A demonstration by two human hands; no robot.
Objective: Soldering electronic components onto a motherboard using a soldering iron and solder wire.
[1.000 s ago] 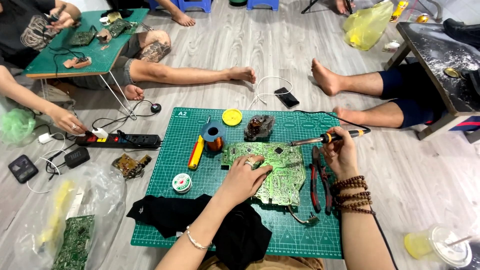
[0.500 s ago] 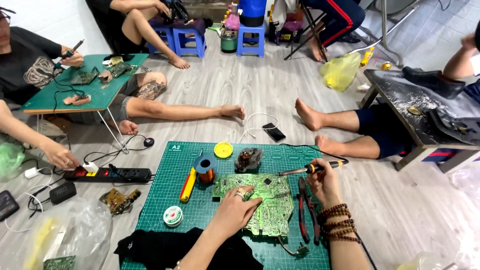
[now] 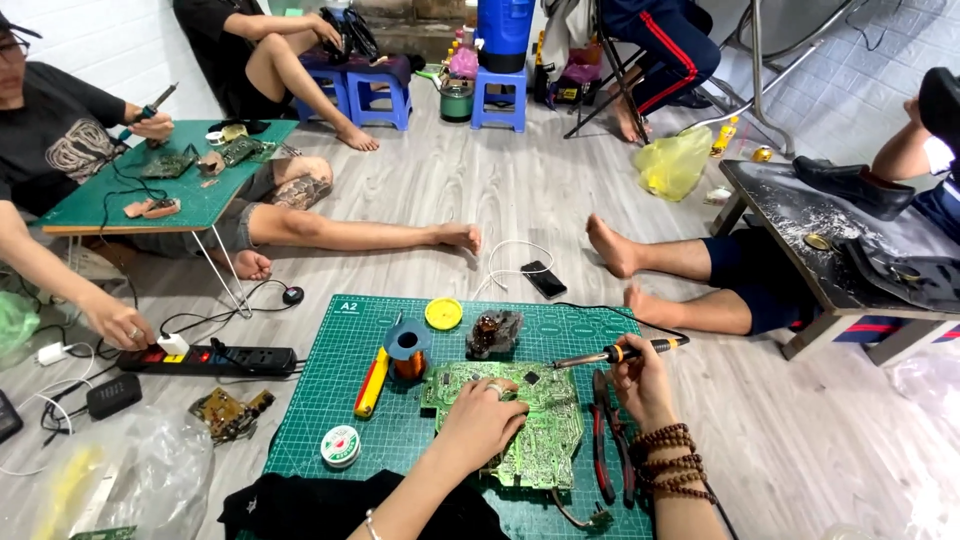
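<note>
A green circuit board (image 3: 535, 440) lies on a green cutting mat (image 3: 330, 380) on the floor. My left hand (image 3: 478, 424) rests flat on the board, a ring on one finger. My right hand (image 3: 642, 380), with bead bracelets on the wrist, holds a soldering iron (image 3: 615, 354) with a yellow and black handle. Its tip points left, just above the board's upper right corner.
On the mat lie a copper coil (image 3: 407, 355), a yellow disc (image 3: 443, 313), a solder reel (image 3: 340, 446), a yellow tool (image 3: 371, 382), a dark component (image 3: 494, 333) and red pliers (image 3: 600, 450). A power strip (image 3: 215, 358) and phone (image 3: 544, 279) lie nearby. Other people sit around.
The camera has tilted upward, showing more of the room. My hands stay on the board and the soldering iron, with the iron's tip still near the board's upper right corner.
</note>
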